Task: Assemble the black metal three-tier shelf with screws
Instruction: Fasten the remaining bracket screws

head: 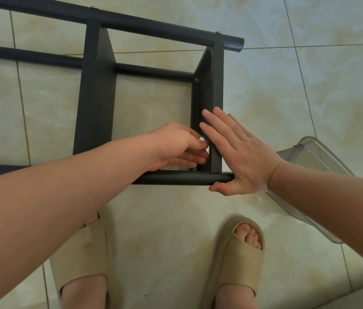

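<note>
Shelf: black metal shelf frame (pixel 95 97) lying on its side on the tiled floor (pixel 287 97), upper left to centre.
Right hand: right hand (pixel 238 157) flat, fingers straight, pressing the end panel (pixel 211 90); thumb under the lower tube (pixel 176 177).
Left hand: left hand (pixel 176 146) curled at the panel's inner side; can't tell what it pinches.
Right edge: clear plastic container (pixel 309 157).

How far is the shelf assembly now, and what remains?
Done: the middle panel and end panel are joined to the far tube, screws showing there. In hand: the left hand works at the end panel's inner edge; the right hand braces it flat. Left: a third tier is out of view.
</note>
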The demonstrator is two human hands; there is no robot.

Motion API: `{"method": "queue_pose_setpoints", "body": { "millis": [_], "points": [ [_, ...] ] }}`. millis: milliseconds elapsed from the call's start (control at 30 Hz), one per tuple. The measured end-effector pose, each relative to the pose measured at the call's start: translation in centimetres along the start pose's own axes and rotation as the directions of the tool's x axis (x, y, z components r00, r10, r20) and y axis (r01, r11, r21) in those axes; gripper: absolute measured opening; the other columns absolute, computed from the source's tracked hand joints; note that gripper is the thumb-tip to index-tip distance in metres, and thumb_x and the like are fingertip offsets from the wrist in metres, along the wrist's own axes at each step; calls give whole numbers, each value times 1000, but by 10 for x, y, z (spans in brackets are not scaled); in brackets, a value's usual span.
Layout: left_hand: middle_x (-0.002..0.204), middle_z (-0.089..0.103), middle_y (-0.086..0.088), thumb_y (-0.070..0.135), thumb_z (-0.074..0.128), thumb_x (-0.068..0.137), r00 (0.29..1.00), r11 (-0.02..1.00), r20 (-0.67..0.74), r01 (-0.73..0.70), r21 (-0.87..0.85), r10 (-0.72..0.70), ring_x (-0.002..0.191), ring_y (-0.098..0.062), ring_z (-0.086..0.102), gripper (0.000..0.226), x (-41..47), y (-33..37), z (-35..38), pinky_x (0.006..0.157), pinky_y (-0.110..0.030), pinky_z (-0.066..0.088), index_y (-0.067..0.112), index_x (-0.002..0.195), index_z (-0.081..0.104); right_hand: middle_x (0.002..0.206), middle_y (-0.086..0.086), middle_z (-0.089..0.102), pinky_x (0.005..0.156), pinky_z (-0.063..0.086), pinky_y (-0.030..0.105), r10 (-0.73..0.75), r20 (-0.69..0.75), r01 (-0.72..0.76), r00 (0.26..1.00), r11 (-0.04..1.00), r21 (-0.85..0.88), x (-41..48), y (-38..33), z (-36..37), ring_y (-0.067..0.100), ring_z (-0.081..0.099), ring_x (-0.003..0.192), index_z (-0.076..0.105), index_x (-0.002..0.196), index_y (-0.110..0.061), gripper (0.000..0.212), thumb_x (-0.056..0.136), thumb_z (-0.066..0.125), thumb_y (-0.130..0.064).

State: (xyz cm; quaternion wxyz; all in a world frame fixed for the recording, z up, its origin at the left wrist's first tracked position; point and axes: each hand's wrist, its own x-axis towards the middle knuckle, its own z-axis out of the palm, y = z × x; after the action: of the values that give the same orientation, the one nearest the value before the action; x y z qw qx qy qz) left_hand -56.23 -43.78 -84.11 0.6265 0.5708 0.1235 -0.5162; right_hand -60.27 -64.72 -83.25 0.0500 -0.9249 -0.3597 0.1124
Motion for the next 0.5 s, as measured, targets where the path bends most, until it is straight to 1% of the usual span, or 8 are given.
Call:
{"method": "queue_pose_setpoints", "body": {
  "millis": [100,267,367,500],
  "points": [
    [80,76,-4,17,65,95,1000,1000,0,4,-22,-4,81,-18,74,3,-1,2,0,75,-31,57,14,97,64,168,20,9,124,18,57,-3,-4,3,1000,1000,5,0,0,0,37,2,157,20,159,3,115,84,44,-81],
    [75,74,-4,18,61,98,1000,999,-6,17,-44,-17,77,-18,74,9,-2,2,2,71,-31,58,10,95,65,168,19,8,125,17,56,0,0,0,1000,1000,5,0,0,1,36,2,157,19,159,2,115,83,44,-82],
    [72,74,-4,16,58,99,1000,999,-12,18,-40,-19,74,-18,73,11,-2,2,3,72,-32,58,10,91,63,168,20,8,124,18,57,0,1,0,1000,1000,-2,0,0,0,36,2,157,19,159,2,115,84,44,-82],
    [73,74,-5,14,56,101,1000,1000,-4,23,-13,-23,72,-16,72,13,-3,2,1,71,-31,57,11,90,61,169,19,8,125,17,56,2,8,-2,1000,1000,-7,1,0,0,36,1,157,19,159,2,115,84,43,-82]
  ]
}}
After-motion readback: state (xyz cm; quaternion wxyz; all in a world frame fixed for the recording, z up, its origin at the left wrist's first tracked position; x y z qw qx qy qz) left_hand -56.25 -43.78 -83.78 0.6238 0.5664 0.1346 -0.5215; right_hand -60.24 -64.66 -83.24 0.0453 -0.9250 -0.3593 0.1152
